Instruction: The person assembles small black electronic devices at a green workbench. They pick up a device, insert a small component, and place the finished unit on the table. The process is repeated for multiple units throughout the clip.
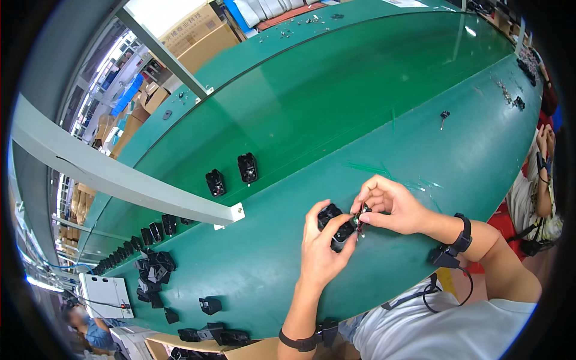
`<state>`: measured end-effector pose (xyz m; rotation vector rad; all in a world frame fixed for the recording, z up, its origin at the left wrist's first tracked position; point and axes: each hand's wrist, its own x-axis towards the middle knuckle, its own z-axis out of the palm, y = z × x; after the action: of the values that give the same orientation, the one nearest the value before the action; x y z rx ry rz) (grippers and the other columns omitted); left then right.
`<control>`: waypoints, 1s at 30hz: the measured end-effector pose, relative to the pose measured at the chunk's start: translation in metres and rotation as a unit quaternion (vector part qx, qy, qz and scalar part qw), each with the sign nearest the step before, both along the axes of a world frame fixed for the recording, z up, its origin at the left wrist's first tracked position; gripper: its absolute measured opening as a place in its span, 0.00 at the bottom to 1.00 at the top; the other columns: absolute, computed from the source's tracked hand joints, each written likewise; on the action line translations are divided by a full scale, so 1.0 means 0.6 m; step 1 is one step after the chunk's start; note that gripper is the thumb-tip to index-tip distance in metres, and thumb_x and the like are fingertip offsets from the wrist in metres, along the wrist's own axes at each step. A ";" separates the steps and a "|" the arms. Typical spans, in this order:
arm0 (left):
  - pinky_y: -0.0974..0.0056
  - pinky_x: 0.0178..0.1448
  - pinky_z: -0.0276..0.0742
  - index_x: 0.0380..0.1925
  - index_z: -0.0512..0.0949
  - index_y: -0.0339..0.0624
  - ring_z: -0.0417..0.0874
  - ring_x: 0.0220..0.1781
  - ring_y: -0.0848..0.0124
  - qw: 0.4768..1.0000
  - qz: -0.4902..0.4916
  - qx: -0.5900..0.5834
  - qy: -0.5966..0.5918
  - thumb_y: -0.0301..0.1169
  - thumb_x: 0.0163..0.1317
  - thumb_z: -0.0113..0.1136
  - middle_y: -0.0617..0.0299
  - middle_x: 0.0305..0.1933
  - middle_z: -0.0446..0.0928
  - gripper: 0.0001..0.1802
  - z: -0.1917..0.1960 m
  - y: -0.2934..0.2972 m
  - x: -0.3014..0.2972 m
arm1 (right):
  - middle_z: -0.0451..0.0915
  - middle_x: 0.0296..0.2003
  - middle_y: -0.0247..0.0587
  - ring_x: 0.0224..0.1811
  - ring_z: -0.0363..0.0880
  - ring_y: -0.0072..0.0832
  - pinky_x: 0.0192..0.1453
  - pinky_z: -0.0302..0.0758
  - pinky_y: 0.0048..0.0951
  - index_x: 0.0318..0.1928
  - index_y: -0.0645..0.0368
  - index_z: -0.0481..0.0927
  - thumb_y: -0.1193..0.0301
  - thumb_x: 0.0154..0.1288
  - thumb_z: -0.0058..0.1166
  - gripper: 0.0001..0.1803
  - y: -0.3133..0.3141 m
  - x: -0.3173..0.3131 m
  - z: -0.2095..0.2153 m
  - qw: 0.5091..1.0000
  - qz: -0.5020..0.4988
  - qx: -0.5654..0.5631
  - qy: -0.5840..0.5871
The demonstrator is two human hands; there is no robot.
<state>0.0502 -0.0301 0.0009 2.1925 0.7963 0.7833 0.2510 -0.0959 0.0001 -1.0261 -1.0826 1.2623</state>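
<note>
One black case is clamped in the left hand over the green desk; the right hand pinches a small part just beside it.

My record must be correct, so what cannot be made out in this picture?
Head view, black housing: palm side hidden by the left hand.
Head view, small wired part: partly covered by the right hand, too small to identify.
Head view, row of black cases: far end too small to count.
Head view, cardboard box: cut off by the lower edge.
</note>
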 end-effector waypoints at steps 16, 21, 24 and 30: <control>0.52 0.65 0.73 0.52 0.82 0.48 0.75 0.63 0.50 0.999 -0.027 -0.045 0.001 0.28 0.47 0.74 0.47 0.65 0.67 0.28 0.006 -0.001 0.001 | 0.80 0.44 0.39 0.44 0.80 0.21 0.46 0.78 0.23 0.48 0.60 0.73 0.83 0.63 0.58 0.15 -0.004 -0.001 -0.008 0.998 -0.025 0.037 -0.040; 0.54 0.62 0.75 0.59 0.74 0.40 0.76 0.62 0.51 1.000 -0.010 -0.028 -0.007 0.28 0.46 0.75 0.46 0.62 0.69 0.37 0.004 -0.001 0.004 | 0.79 0.46 0.42 0.49 0.79 0.23 0.50 0.80 0.26 0.38 0.62 0.77 0.83 0.63 0.60 0.07 -0.001 0.004 -0.005 0.998 -0.004 0.045 -0.042; 0.57 0.57 0.78 0.60 0.68 0.35 0.79 0.58 0.56 0.999 0.027 0.010 -0.030 0.29 0.44 0.78 0.48 0.59 0.73 0.42 0.005 0.003 0.002 | 0.79 0.47 0.42 0.48 0.80 0.24 0.51 0.80 0.26 0.38 0.62 0.78 0.83 0.63 0.61 0.06 -0.001 0.003 0.004 0.999 -0.023 0.015 -0.024; 0.62 0.49 0.79 0.61 0.66 0.34 0.83 0.51 0.62 0.997 0.043 -0.014 -0.067 0.32 0.41 0.81 0.50 0.56 0.76 0.47 0.000 -0.001 -0.004 | 0.82 0.47 0.46 0.48 0.82 0.25 0.55 0.82 0.27 0.38 0.65 0.82 0.80 0.62 0.65 0.06 -0.005 0.008 0.007 1.000 0.010 0.018 0.008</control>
<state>0.0479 -0.0307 0.0008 2.0668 0.8337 0.9465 0.2556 -0.0988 0.0044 -0.9781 -1.1029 1.2605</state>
